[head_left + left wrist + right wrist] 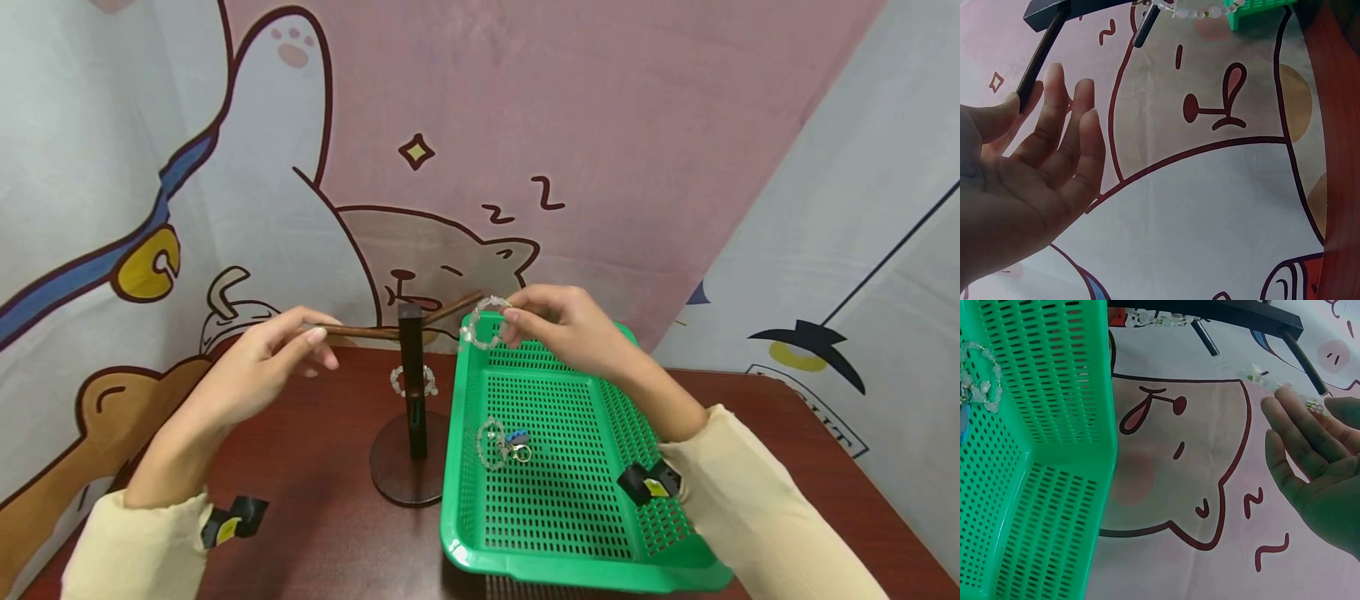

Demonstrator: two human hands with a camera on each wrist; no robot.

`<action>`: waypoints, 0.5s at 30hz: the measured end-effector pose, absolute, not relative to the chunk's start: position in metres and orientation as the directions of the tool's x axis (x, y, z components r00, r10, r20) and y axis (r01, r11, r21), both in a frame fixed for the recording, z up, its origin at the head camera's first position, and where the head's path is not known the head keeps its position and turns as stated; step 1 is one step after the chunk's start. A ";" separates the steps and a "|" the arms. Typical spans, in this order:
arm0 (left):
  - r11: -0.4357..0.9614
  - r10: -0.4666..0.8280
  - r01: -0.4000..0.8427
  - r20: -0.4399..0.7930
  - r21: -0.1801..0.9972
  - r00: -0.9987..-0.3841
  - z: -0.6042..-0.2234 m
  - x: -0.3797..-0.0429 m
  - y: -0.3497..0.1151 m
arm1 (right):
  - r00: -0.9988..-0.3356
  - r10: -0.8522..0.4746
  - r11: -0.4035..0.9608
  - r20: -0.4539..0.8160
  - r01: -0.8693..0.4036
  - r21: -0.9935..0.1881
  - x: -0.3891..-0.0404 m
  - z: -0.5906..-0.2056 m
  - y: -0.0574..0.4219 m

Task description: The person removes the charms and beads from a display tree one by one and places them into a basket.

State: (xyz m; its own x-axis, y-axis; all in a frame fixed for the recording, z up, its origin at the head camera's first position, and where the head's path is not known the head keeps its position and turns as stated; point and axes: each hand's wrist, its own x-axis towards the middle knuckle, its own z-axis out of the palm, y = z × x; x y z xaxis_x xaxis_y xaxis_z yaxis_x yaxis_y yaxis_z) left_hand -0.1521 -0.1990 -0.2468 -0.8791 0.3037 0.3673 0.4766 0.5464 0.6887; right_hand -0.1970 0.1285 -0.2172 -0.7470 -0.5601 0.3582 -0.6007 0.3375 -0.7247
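My left hand (258,371) pinches the end of the left peg on a dark wooden stand (412,375), between thumb and forefinger. In my right hand (573,329), thumb and fingertips pinch a bracelet of clear beads (468,334), held up beside the tip of the stand's right peg (453,308). From the right wrist view, the bracelet (1285,387) overlaps that peg's end, and the other fingers stay extended. A second clear-bead bracelet (395,382) hangs lower, partly hidden behind the upright post.
A green perforated basket (600,575) stands right of the stand's round base (405,487). Inside it lie another clear bracelet (481,450), a small blue item (517,436) and a gold-coloured ring (528,454). A cartoon-printed cloth (600,125) rises behind the dark red table (322,500).
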 end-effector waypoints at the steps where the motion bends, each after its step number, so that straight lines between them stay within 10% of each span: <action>1: 0.546 0.305 0.478 0.368 0.688 -0.878 -0.247 -0.152 -0.199 | -0.748 -0.558 0.337 0.359 -0.600 -0.726 -0.197 -0.218 0.129; 15: 0.550 0.303 0.468 0.357 0.692 -0.884 -0.247 -0.152 -0.199 | -0.793 -0.532 0.405 0.297 -0.547 -0.733 -0.199 -0.239 0.147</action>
